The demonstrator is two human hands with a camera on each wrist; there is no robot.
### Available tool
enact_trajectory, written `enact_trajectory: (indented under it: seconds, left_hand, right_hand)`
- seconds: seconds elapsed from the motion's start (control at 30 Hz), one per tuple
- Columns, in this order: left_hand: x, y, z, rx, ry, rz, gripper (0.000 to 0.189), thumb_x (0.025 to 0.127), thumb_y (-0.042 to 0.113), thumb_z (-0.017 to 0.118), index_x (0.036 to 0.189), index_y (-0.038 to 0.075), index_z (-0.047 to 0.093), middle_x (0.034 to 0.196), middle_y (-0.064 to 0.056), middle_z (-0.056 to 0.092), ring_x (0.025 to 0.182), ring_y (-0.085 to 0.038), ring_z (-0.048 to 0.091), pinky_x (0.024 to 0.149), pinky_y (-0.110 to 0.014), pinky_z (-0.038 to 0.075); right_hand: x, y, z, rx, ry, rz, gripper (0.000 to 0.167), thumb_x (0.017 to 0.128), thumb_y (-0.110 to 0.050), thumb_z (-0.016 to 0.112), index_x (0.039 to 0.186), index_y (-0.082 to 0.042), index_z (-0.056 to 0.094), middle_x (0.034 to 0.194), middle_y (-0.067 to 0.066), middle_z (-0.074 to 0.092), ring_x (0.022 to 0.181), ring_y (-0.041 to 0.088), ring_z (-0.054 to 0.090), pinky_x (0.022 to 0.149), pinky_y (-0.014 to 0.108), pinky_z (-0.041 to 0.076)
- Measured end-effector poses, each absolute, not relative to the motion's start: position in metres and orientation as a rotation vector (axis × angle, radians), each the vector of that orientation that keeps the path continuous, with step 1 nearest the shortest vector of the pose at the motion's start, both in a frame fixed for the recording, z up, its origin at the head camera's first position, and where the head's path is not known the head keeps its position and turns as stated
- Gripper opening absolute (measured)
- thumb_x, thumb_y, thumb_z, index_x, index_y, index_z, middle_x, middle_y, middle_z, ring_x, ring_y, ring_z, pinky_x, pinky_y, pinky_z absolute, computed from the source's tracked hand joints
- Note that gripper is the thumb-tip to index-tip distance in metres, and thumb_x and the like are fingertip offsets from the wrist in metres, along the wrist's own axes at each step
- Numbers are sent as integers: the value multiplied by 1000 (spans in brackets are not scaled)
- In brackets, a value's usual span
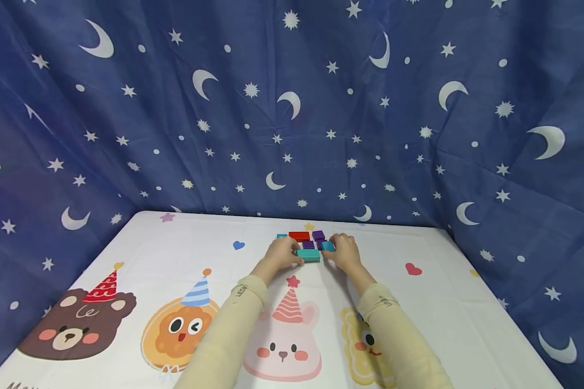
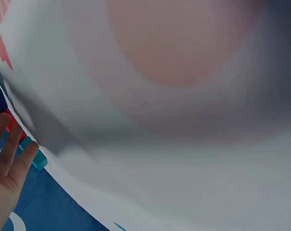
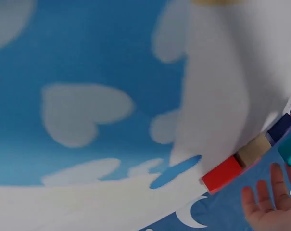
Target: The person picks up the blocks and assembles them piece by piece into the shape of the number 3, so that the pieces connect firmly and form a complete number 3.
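At the far part of the table, my left hand (image 1: 281,253) pinches the left end of a teal block (image 1: 309,256) between thumb and fingers. Just to its right, my right hand (image 1: 346,254) holds a small blue block (image 1: 327,246), thumb on the near side. Behind the teal block sit a purple block (image 1: 309,245) and a second purple block (image 1: 318,235), with a red block (image 1: 299,236) to their left. Another blue block (image 1: 281,235) shows partly behind my left fingers. In the right wrist view a wooden-coloured block (image 3: 253,150) lies between red and dark blue ones.
A white tablecloth (image 1: 379,254) with printed party animals covers the table. Its far edge lies close behind the blocks, against a dark blue curtain (image 1: 253,129) with moons and stars.
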State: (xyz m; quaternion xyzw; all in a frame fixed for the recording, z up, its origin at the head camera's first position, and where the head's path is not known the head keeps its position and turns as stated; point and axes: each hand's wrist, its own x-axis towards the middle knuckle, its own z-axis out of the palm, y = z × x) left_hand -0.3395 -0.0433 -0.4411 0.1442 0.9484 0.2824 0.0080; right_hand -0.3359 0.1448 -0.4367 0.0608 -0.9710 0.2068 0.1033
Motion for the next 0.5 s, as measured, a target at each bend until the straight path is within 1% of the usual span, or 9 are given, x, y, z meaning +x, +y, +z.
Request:
enact_trajectory:
  seconds: [0.1,0.2,0.23,0.37,0.5]
  left_hand:
    - [-339,-44,-441,460,2956,913,33,72,21,82,98,2,71,100,-7,71,92,-21,63,88,-36,51]
    - [-339,-45,-441,482,2965,917,33,72,23,81,97,3,72,98,-7,71,89,-20,62,85,-35,51]
    - [-338,-46,-441,487,2969,916,32,73,23,81,97,3,72,97,-6,71,88,-19,61,84,-34,51]
    - [-338,-49,-442,506,2999,926,31,72,23,81,95,4,72,92,-5,70,84,-18,60,82,-33,50]
    - [-337,-51,-441,532,3022,943,31,70,24,82,93,6,73,90,-4,70,84,-17,60,81,-33,49]
  right_hand:
    - [-334,145,-438,223,-2830,666,40,77,-15,74,110,4,62,102,19,67,97,35,58,86,45,50]
    - [-332,146,-439,245,-2791,720,44,77,-9,71,116,5,59,111,21,66,101,36,59,89,45,50]
    - [-332,147,-439,252,-2778,735,45,77,-7,70,118,6,58,111,22,65,100,35,60,89,45,50]
    - [-331,149,-440,277,-2729,823,42,76,-2,68,115,9,58,105,22,63,92,29,60,83,41,51]
    - [-329,151,-439,280,-2712,865,37,76,-3,68,111,7,59,100,18,62,87,25,59,80,37,52]
